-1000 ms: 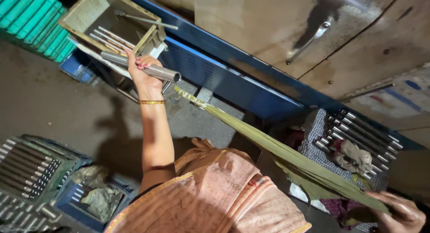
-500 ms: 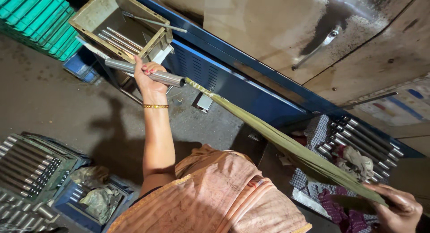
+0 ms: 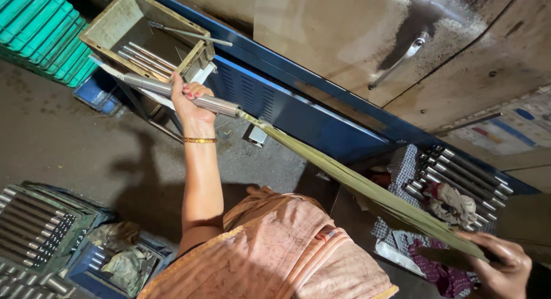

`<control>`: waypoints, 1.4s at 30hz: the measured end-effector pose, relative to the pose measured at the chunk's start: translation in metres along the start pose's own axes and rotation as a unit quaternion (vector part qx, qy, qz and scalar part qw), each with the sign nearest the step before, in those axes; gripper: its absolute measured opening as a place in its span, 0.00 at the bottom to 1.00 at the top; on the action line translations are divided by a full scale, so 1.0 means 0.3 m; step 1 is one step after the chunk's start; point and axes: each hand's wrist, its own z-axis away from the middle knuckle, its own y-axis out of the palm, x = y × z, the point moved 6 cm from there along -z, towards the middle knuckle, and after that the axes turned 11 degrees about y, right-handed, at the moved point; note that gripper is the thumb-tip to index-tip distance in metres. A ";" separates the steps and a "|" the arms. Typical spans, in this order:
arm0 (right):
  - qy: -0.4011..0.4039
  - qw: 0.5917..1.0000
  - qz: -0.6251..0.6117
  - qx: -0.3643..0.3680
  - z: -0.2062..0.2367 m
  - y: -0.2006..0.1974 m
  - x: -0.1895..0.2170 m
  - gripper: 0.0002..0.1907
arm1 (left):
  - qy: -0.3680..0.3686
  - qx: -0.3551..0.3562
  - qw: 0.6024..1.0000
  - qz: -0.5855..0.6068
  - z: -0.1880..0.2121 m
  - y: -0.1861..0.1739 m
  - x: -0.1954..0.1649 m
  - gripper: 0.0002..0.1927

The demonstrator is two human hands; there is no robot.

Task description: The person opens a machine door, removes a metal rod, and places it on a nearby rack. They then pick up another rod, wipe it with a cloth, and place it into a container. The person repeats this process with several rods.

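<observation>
Gripping, left hand (image 3: 192, 101): closed in a full grip round one steel rod (image 3: 221, 105), arm stretched out, one gold bangle (image 3: 199, 140) at the wrist.
Gripping, right hand (image 3: 502, 267): closed on the far end of one green strip (image 3: 367, 187), low at the right edge of the view.
Rod, place: held slantwise in the air, just in front of the open box (image 3: 109, 23), one end near the box's edge.
Strip, place: drawn taut between the rod's near end and the right hand, crossing over the blue panel (image 3: 298, 112).
Rods in box: about four lying side by side (image 3: 146, 55), plus one thinner bar (image 3: 189, 33) resting across the rim.
Racks of rods: two, one at lower left (image 3: 28, 227) and one at right (image 3: 459, 178), each filled with many parallel steel rods, too many to count surely.
Rags: one crumpled on the right rack (image 3: 453, 201), one more by the left rack (image 3: 123, 259).
Crates: one stack of teal ribbed ones (image 3: 40, 29) at upper left, number not countable.
Floor (image 3: 69, 144): bare grey concrete, dull and stained, shadowed under the arm.
Room: workshop corner, worn beige metal door (image 3: 321, 40) with one lever handle (image 3: 402, 55), grimy around it.
</observation>
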 end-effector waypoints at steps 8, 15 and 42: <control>-0.069 0.978 -0.194 0.042 -0.179 0.383 0.291 0.41 | -0.031 0.062 0.990 -0.122 0.250 0.144 0.208 0.17; -0.065 0.959 -0.274 -0.015 -0.259 0.647 0.532 0.37 | -0.070 0.130 0.980 -0.134 0.539 0.243 0.417 0.21; 0.101 0.706 -0.698 -0.068 -0.543 0.573 0.108 0.24 | -0.297 0.467 0.411 -0.724 0.861 -0.255 0.823 0.19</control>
